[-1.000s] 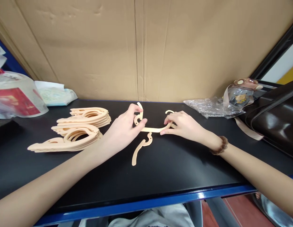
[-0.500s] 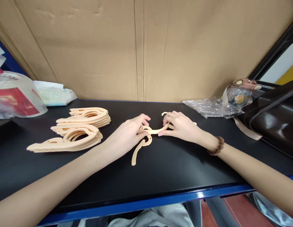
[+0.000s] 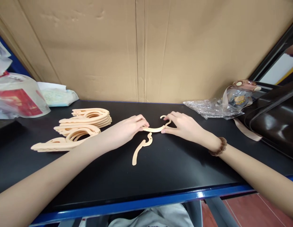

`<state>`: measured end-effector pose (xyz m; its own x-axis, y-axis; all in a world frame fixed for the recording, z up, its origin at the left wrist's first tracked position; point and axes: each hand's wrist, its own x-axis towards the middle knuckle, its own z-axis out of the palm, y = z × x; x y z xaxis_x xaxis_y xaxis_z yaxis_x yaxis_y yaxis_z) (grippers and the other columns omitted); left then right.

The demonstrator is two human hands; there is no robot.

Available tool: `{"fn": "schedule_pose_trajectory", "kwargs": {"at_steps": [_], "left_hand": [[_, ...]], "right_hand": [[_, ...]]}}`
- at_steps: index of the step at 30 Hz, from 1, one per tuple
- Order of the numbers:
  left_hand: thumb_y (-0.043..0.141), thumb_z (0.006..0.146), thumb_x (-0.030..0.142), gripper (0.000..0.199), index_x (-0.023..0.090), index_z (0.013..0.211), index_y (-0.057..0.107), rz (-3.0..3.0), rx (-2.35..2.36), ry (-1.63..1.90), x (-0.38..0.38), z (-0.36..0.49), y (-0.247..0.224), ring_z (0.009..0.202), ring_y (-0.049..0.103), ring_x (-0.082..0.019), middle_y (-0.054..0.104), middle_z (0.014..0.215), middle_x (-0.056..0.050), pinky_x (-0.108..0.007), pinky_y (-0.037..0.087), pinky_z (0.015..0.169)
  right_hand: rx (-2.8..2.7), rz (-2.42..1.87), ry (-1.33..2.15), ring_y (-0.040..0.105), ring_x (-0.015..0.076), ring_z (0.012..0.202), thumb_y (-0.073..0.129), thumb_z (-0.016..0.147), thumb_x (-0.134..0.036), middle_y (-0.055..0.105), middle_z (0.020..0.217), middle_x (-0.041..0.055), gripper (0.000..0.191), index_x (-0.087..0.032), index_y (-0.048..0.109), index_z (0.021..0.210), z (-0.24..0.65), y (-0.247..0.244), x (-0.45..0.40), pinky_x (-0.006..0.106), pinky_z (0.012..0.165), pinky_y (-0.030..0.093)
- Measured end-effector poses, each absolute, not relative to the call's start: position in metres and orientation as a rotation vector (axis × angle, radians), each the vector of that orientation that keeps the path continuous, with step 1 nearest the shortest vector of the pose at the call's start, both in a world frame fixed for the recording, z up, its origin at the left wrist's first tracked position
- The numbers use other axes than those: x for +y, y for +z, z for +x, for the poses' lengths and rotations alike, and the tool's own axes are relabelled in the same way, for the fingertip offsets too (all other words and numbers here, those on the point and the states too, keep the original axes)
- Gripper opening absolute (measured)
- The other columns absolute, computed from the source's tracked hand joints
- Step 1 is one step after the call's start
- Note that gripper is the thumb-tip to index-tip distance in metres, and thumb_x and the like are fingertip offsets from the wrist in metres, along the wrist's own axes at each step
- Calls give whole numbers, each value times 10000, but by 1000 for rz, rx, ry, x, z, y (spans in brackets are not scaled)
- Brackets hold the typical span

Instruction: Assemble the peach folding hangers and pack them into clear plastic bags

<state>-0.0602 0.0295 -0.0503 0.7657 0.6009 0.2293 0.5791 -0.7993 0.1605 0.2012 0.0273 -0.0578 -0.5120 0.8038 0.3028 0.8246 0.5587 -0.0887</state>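
Note:
Both hands grip a beige plastic folding hanger [image 3: 153, 129] just above the black tabletop. My left hand [image 3: 131, 127] pinches the left end of its curved arm; the fingers cover that end. At the other end, my right hand [image 3: 181, 126] closes around the joint below the hook, and the hook curls out past the fingertips. A separate beige hanger piece [image 3: 138, 153] with a curved arm and a rounded, holed end lies on the table just below the hands. Stacks of folded beige hangers [image 3: 86, 135] rest to the left, partly behind my left forearm.
Cardboard [image 3: 101, 56] stands along the back of the black table [image 3: 160, 170]. A bag with red print [image 3: 21, 101] and a tissue pack [image 3: 58, 96] sit back left. Clear plastic wrap [image 3: 203, 108], a clear bottle [image 3: 238, 96] and a dark brown bag [image 3: 274, 116] are at right.
The held hanger has come away from the loose piece, which now lies alone below it. My left fingers have closed on the arm's end, and more of the hook shows at my right hand.

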Motion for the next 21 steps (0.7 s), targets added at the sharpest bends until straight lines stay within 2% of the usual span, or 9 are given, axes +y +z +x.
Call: {"fn": "schedule_pose_trajectory", "kwargs": {"at_steps": [5,12,15,18,21], "left_hand": [[306,924,87,342,223,1116,555,2849,959,443,36,-63,-59,1026,556,-171,560,1148,-42,-299,448,874],[323,986,207,276,176,1165,531,2902,1151,401,39,-58,-64,995,547,-226,573,1122,-78,-370,446,853],[361,980,226,259,169,1108,578,2978,1319,387,35,-55,-61,959,552,-235,582,1112,-90,-380,451,841],[335,968,164,302,185,1100,605,3023,1417,341,31,-53,-58,956,570,-222,600,1078,-78,-345,470,823],[334,958,144,331,185,1144,605,3014,1446,267,28,-51,-57,1008,582,-215,621,1081,-73,-313,485,817]], "right_hand": [[-2552,-1163,214,622,231,1012,505,942,-410,608,1205,69,291,-222,574,1153,198,-61,25,390,860,495],[-2568,-882,408,608,202,1114,442,965,-261,471,1396,71,302,-232,484,1263,187,-70,20,366,937,513],[-2578,-844,327,570,211,1172,422,974,-246,439,1421,88,321,-234,465,1291,186,-70,19,393,957,507],[-2583,-774,100,517,231,1217,449,970,-252,525,1345,93,281,-226,527,1239,181,-65,13,448,1017,440],[-2618,-676,42,543,218,1157,460,971,-270,598,1258,87,278,-215,569,1221,173,-60,1,428,1003,439]]}}
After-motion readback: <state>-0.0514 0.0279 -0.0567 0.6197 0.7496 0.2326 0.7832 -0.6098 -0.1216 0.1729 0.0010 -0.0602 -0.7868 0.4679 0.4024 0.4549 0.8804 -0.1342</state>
